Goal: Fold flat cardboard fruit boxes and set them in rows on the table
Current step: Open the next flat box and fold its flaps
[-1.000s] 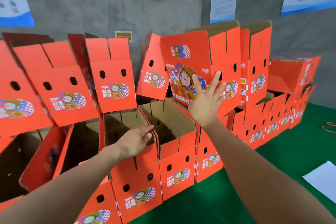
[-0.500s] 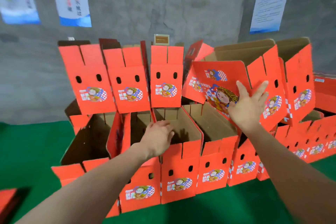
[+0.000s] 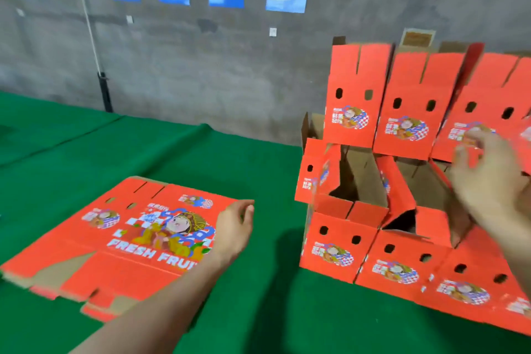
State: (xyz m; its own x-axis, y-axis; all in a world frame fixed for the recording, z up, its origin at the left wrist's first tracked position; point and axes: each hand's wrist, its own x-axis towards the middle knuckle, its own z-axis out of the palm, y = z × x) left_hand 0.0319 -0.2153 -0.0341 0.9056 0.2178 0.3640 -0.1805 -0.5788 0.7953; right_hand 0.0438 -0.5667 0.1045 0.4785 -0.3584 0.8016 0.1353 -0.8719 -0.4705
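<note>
- Cardboard, printed red: the flat box [image 3: 138,236] lies face-up on the green table [image 3: 258,152], just left of the folded boxes [image 3: 344,241].
- We judge it light, stiff across its panels and floppy at the creases, so we would take it by an edge panel.
- Its long axis runs left to right, and the lettering reads towards us.
- Our left hand [image 3: 234,227] hovers at its right edge, loosely curled and empty. Our right hand [image 3: 485,172] is too blurred to tell its grip.

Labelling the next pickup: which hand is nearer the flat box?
Left. The left hand is at the right edge of the flat box; the right hand is by the folded boxes.
</note>
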